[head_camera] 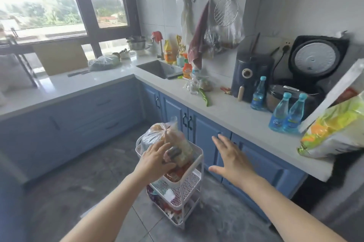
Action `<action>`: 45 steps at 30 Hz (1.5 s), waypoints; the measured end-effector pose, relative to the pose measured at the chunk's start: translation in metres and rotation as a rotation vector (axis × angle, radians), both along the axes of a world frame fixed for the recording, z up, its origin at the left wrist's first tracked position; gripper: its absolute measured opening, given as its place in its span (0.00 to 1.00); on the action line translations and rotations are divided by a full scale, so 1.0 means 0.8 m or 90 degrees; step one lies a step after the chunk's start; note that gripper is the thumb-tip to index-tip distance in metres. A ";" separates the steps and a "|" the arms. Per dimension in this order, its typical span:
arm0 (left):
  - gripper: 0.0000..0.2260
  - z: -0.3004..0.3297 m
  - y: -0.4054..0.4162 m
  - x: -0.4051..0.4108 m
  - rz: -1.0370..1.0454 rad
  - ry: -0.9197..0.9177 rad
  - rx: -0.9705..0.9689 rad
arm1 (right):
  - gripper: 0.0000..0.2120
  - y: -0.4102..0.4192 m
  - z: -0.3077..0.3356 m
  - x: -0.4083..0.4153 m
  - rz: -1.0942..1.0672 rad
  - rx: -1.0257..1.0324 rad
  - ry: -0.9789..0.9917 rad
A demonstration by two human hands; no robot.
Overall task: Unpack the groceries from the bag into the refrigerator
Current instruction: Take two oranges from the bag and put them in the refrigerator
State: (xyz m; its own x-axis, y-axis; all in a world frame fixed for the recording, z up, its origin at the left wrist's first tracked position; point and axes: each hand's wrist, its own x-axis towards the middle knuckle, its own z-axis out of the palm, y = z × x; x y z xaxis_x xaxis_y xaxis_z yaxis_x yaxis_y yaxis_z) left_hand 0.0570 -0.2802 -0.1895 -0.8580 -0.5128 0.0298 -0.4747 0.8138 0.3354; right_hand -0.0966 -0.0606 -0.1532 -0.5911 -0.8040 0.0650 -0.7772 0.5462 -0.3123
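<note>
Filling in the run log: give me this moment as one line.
left hand: on clear grocery bag | bag: atop white cart | right hand: open, empty, beside cart | fridge: not visible

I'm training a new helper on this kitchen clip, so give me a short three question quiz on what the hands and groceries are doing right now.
1. True or false: the left hand rests on the clear plastic bag of groceries atop the white three-tier metal cart.
2. What is the right hand holding?
A. a blue bottle
B. nothing
C. the bag
3. How many light blue plastic bottles stand on the pale grey countertop?

Key
1. True.
2. B: it is open with fingers spread, beside the cart.
3. Three: one by the dark blue air fryer, two closer to the camera.
</note>
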 end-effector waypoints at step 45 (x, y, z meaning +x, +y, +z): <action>0.17 -0.181 -0.382 -0.263 -0.266 -0.073 0.026 | 0.43 -0.412 -0.156 -0.131 -0.131 0.115 -0.132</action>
